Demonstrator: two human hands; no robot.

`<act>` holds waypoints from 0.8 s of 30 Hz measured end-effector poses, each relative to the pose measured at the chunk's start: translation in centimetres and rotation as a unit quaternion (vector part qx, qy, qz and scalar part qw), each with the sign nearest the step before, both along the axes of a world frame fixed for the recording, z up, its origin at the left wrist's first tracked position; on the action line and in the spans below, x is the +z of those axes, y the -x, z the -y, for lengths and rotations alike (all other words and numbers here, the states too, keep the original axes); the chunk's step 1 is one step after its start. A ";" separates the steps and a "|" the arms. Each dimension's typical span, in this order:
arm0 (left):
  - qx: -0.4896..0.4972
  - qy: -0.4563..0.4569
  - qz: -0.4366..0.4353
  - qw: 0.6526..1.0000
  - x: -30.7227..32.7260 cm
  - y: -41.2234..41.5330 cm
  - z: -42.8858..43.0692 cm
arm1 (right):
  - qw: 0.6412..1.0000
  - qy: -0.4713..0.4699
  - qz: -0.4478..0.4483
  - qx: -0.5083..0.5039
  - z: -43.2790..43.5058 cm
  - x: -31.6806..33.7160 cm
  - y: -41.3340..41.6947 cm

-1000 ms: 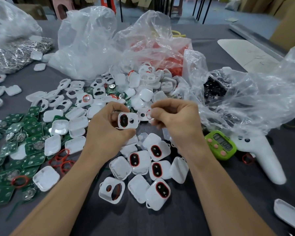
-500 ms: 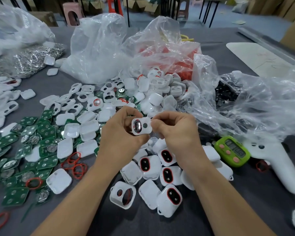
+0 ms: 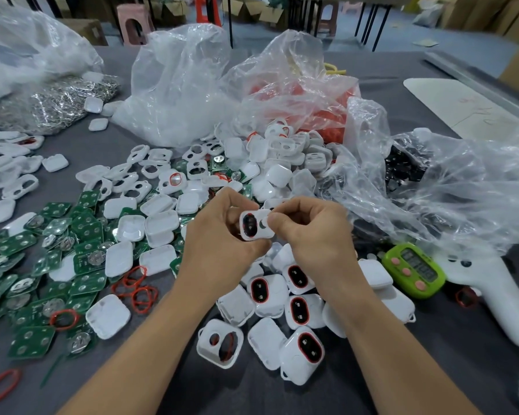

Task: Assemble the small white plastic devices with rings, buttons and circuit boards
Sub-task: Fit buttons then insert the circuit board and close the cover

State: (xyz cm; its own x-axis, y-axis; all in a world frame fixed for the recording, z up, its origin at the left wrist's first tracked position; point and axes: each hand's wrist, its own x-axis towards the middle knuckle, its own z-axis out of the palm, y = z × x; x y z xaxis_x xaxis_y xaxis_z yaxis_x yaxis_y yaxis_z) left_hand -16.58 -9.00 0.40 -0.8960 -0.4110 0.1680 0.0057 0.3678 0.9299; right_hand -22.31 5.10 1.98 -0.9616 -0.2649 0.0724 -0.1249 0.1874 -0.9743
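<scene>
Grey table [image 3: 108, 145] bears white shells [image 3: 108, 316], green circuit boards [image 3: 30, 341], red rings [image 3: 138, 290], perhaps metal clips [image 3: 57, 103].

Glossy white plastic shell [image 3: 256, 224], matt grey tablecloth [image 3: 432, 378]

1 white device [image 3: 256, 224] pinched between my left grip [image 3: 222, 238] and right grip [image 3: 312, 235] | 4 red-ringed devices [image 3: 259, 290] just below my grips | 1 green timer [image 3: 414, 271] right of my right grip | 1 white controller [image 3: 492, 295] beyond it | 4 clear bags [image 3: 180, 85] ahead | green boards [image 3: 27, 244] left: too many to count
</scene>
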 end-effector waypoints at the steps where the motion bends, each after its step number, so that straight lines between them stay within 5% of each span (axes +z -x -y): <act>1: 0.001 0.008 0.002 1.000 0.0 0.0 -0.1 | 0.999 -0.022 -0.027 0.001 0.0 0.0 -0.1; 12: -0.001 -0.007 -0.004 1.000 0.1 -0.3 -0.5 | 0.984 -0.127 -0.114 -0.060 0.4 -0.2 -0.6; 24: -0.001 -0.080 -0.050 0.996 0.2 -0.5 -0.8 | 0.997 0.025 0.032 -0.070 0.7 -0.2 -0.7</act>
State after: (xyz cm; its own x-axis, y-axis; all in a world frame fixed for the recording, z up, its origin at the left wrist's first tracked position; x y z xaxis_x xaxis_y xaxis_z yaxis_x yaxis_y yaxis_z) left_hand -16.13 -8.24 0.62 -0.8793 -0.4374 0.1886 0.1014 0.2150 0.9713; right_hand -21.63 4.40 1.76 -0.9920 -0.1247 0.0201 -0.0389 0.1503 -0.9879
